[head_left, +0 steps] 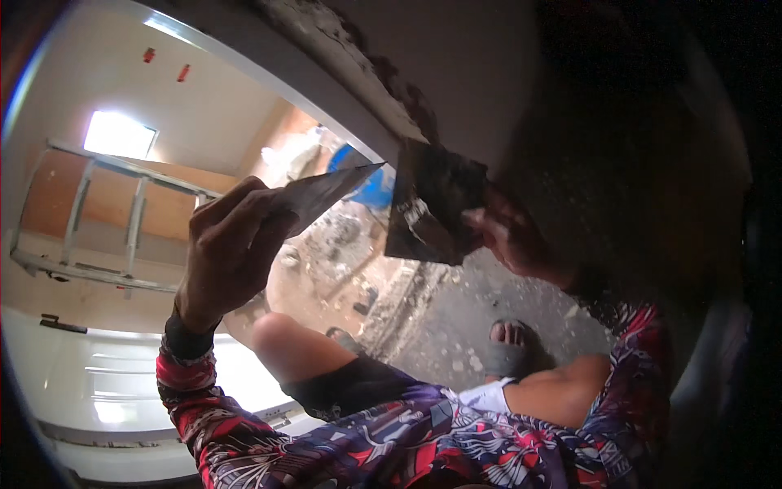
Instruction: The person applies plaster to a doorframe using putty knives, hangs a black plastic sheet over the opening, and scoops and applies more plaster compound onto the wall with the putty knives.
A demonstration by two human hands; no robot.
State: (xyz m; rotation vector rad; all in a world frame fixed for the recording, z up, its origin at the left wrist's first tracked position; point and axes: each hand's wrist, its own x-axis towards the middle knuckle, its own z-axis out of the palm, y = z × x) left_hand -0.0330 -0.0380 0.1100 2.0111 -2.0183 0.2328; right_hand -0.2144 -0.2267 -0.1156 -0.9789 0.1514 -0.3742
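My left hand [236, 240] is closed around a thin flat metal blade that looks like a putty knife [330, 191]; its handle is hidden in my fingers. The blade tapers to the right, its tip near the edge of the other tool. My right hand [517, 232] grips a dark, squarish flat plate [432, 175], probably a wide putty knife or scraper, by its right side. A pale smear of paste [417, 216] lies on this plate. Both tools are raised in front of me, below a pale frame edge [358, 134]. Shadow covers much of my right hand.
Rough broken plaster [350, 57] runs along the wall edge above. A metal ladder [134, 216] stands at left, over a glossy white panel [106, 375]. Rubble [334, 236] and a blue object [375, 187] lie on the floor beyond my hands. My sandalled foot [509, 338] is below.
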